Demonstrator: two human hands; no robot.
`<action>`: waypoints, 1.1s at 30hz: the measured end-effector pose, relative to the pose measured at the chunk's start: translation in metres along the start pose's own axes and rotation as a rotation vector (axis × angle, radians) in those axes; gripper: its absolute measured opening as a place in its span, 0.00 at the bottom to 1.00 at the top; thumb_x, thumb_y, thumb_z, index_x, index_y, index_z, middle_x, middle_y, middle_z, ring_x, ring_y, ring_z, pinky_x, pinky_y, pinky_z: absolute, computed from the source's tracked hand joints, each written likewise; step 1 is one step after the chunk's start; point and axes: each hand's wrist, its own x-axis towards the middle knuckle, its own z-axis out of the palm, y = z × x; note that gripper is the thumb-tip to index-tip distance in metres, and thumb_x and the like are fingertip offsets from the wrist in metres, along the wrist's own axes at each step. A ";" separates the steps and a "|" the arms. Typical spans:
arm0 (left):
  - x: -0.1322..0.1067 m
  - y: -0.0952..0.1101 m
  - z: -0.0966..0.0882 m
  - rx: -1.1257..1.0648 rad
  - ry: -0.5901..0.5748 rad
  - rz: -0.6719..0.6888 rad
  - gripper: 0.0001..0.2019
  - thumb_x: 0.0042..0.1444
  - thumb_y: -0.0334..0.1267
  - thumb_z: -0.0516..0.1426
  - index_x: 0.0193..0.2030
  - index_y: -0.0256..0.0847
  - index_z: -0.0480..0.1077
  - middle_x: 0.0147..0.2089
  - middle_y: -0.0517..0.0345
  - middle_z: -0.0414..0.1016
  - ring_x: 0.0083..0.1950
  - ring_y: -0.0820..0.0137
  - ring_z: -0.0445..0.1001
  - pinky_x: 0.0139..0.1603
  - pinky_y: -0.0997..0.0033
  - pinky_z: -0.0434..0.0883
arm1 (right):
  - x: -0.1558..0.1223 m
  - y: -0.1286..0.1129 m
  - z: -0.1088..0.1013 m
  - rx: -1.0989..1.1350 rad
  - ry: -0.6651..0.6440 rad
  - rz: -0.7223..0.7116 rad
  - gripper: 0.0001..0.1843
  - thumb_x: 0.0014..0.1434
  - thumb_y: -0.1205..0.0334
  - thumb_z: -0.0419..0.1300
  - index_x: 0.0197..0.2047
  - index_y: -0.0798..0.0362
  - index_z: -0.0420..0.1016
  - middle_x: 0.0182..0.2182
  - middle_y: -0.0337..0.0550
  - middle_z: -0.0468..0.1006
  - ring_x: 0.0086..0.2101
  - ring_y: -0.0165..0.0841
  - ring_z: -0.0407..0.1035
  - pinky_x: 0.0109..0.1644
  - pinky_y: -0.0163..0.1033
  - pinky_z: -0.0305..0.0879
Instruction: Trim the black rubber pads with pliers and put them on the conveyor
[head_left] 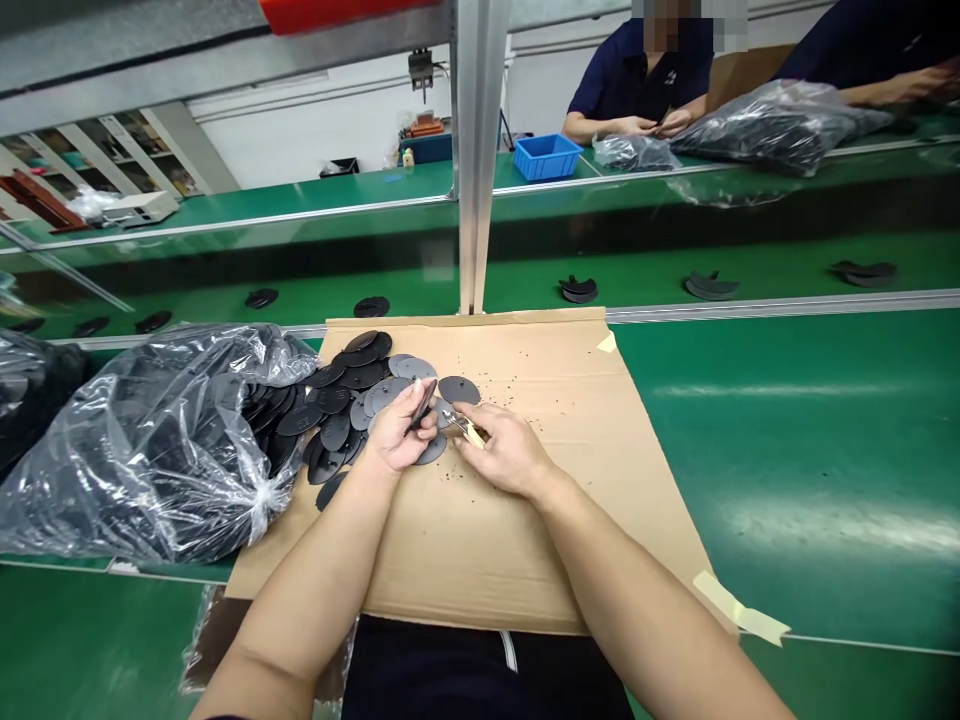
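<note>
My left hand (400,435) is closed on a black round plastic disc (422,405), held edge-on above a sheet of cardboard (480,540). My right hand (504,448) is closed on a small metal tool with pale handles (465,426), its tip pointing at the disc. A spread of several black discs (352,390) lies on the cardboard just beyond my left hand. Tiny dark scraps dot the cardboard around my hands.
A clear plastic bag full of black discs (150,440) lies open at the left. A metal post (474,160) rises behind the cardboard. Small stacks of discs (579,290) sit on the green conveyor. Across it, another person (637,90) works beside a blue bin (547,156) and a bagged pile (780,125).
</note>
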 end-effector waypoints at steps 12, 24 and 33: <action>0.000 -0.004 0.000 0.159 -0.022 0.024 0.18 0.45 0.41 0.68 0.41 0.37 0.71 0.26 0.64 0.64 0.17 0.82 0.58 0.13 0.83 0.50 | -0.001 -0.006 -0.004 -0.004 -0.037 -0.038 0.22 0.55 0.61 0.59 0.55 0.46 0.73 0.44 0.42 0.79 0.42 0.37 0.73 0.48 0.40 0.68; 0.003 -0.009 -0.004 0.237 -0.031 0.069 0.24 0.40 0.46 0.70 0.42 0.35 0.72 0.21 0.65 0.64 0.15 0.83 0.56 0.13 0.83 0.53 | 0.000 -0.012 -0.016 -0.204 -0.209 0.010 0.26 0.55 0.64 0.55 0.59 0.46 0.69 0.44 0.42 0.78 0.43 0.37 0.72 0.43 0.37 0.65; 0.000 -0.012 -0.002 0.317 0.012 0.104 0.27 0.37 0.47 0.71 0.41 0.34 0.73 0.25 0.61 0.70 0.19 0.80 0.64 0.16 0.81 0.59 | -0.001 -0.017 -0.022 -0.280 -0.302 0.064 0.24 0.53 0.67 0.54 0.54 0.47 0.71 0.42 0.42 0.78 0.41 0.39 0.72 0.39 0.38 0.63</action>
